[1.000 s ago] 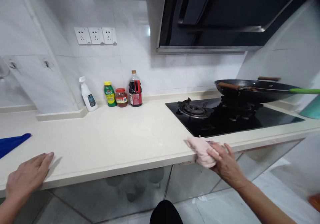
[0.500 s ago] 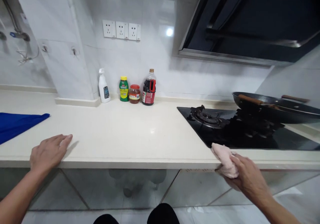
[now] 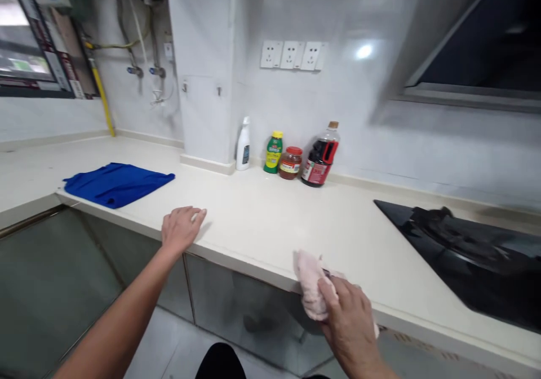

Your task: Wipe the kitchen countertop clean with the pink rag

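The fingers of the right hand [image 3: 350, 320] are clamped on a bunched pink cloth [image 3: 310, 289], the thumb lying over it. The cloth sits at the front edge of the desk [image 3: 253, 215], partly on the top and partly over the edge. Relative to the fingers, it projects forward and to the left; its longer visible axis slants from the desk top back toward the palm, crossing the edge at an angle. The right hand is the nearer one. The left hand [image 3: 181, 228] is well apart to the left, palm down at the same edge, thumb spread from the other fingers, gripping nothing visible. Beyond it, forward and left, a blue cloth [image 3: 120, 183] lies spread on the desk. At the rear, left to right, stand a white spray bottle [image 3: 243, 149], a green bottle [image 3: 274, 152], a red-lidded jar [image 3: 291, 165] and a dark sauce bottle [image 3: 320, 156]; the stove [image 3: 448, 277] is to the right
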A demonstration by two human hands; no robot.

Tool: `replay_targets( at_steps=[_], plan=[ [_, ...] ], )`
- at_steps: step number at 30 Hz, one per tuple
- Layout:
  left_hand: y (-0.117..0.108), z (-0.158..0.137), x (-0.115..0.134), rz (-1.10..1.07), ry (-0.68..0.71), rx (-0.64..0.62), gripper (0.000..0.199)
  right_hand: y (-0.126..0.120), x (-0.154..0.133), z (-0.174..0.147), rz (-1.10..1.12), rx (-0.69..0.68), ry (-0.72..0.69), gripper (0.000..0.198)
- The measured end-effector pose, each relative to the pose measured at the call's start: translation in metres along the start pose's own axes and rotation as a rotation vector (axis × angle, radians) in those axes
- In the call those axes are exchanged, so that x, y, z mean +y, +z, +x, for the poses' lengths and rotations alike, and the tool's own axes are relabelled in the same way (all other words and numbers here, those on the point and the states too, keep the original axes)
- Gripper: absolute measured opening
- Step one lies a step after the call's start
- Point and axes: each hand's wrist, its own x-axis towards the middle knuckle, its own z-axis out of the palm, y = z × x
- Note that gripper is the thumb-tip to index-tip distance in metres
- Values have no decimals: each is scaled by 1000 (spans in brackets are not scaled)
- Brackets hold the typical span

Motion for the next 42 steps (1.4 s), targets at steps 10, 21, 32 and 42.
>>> replay_targets(
  at_steps=[10, 21, 32, 42],
  plan=[
    [2, 0, -14, -201, 31, 1, 43, 89, -174, 124, 297, 13, -98, 71],
    [-9, -60, -25, -513, -15, 435, 43, 77, -265, 207, 354, -377, -138, 50],
    [62, -114, 18, -595, -85, 487, 57, 44, -147, 195, 664, -486, -402, 93],
    [52, -80, 0, -506, -239, 720, 44, 39, 109, 36, 211, -340, -70, 50]
  ],
)
